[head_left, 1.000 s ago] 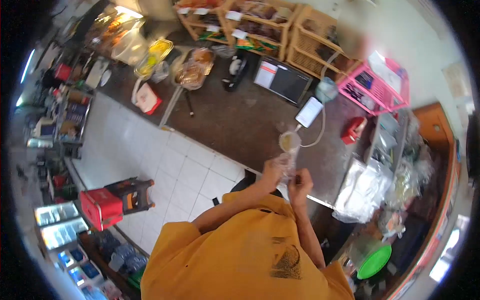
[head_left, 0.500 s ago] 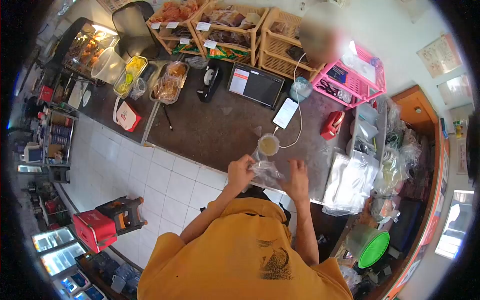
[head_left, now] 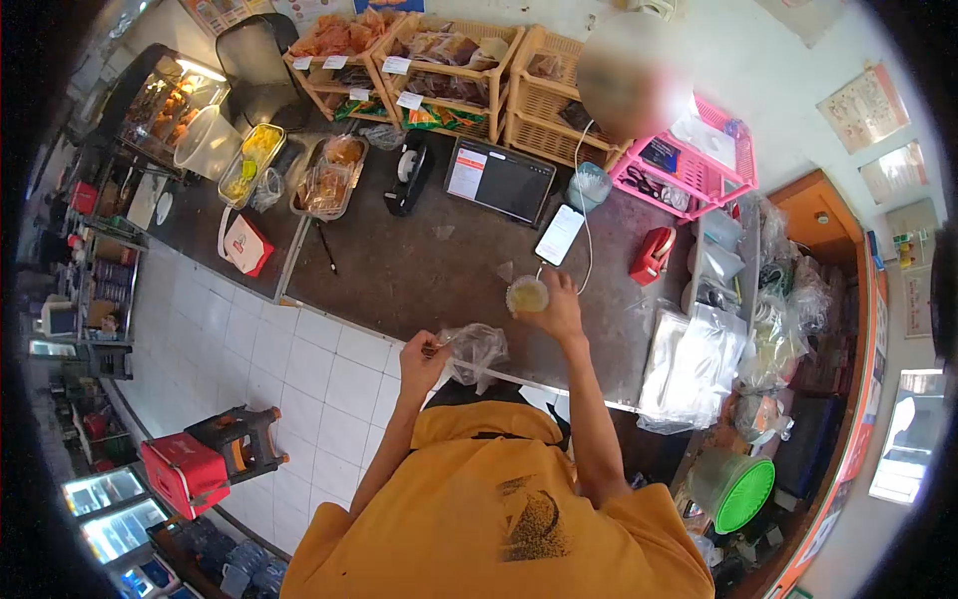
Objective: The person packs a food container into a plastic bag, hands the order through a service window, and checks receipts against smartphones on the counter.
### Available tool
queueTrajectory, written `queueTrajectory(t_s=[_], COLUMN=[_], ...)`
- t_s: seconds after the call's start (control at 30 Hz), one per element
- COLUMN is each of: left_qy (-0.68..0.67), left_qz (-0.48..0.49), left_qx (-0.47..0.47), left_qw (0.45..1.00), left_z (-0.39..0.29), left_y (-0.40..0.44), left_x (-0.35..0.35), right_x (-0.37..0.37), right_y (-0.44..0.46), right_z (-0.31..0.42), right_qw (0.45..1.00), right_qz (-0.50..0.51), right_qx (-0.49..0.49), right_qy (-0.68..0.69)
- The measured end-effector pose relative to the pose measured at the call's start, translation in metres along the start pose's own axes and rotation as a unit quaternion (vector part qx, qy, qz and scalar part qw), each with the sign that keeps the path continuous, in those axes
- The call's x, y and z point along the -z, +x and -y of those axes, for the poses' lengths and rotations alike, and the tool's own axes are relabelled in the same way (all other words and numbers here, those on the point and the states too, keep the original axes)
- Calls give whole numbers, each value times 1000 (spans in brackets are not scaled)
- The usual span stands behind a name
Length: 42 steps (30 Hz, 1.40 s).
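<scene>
In my left hand (head_left: 423, 361), closed at the counter's front edge, is a thin clear plastic bag (head_left: 477, 347) that hangs out to the right. My right hand (head_left: 561, 309) is wrapped round the right side of a clear plastic cup (head_left: 526, 294) with a pale yellowish drink in it. Just beyond the cup, a white-screened phone (head_left: 561, 236) lies on the counter with its charging cable plugged in. Whether the cup is lifted or standing on the counter, I cannot tell.
The dark counter (head_left: 399, 275) carries a tablet (head_left: 500, 180), a black tape dispenser (head_left: 406, 175), a red one (head_left: 652, 256) and a food tray (head_left: 328, 177). A stack of clear plastic bags (head_left: 689, 364) lies right. Behind stands a pink basket (head_left: 714, 187).
My right hand, earlier open beside the bag, has moved forward and taken hold of the cup. My left hand has drawn the bag left, away from the cup.
</scene>
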<state>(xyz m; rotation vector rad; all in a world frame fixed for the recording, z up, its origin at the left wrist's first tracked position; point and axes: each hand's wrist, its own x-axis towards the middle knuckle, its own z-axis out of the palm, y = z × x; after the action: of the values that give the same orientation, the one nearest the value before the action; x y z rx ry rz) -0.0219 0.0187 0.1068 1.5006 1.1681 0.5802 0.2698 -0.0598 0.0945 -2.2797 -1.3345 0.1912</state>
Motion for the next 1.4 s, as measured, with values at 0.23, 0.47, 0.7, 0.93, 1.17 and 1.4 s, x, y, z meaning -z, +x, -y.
queueTrajectory(t_s=[0.23,0.47,0.7,0.93,1.17,1.4], left_qy=[29,-21,-386,11,42,98], left_qz=[-62,77,292,180,192,172], left_qx=[-20,35,268,-10,-137,-168], left_qw=[997,996,833,984,971,966], left_z=[6,34,52,47,22,-2], left_y=[4,52,64,53,14,6], left_x=[3,-52,-97,-102,-132,-142], right_x=[-29,53,10,-46,-69,-26], right_y=[4,-49,-56,-78,-95,-64], right_z=[13,1,-20,-27,-34,38], right_qw=[972,823,802,962,961,929], right_qz=[185,161,289,238,188,227], right_qx=[-142,-86,-54,-68,73,-3], right_qy=[-38,538,520,113,189,293])
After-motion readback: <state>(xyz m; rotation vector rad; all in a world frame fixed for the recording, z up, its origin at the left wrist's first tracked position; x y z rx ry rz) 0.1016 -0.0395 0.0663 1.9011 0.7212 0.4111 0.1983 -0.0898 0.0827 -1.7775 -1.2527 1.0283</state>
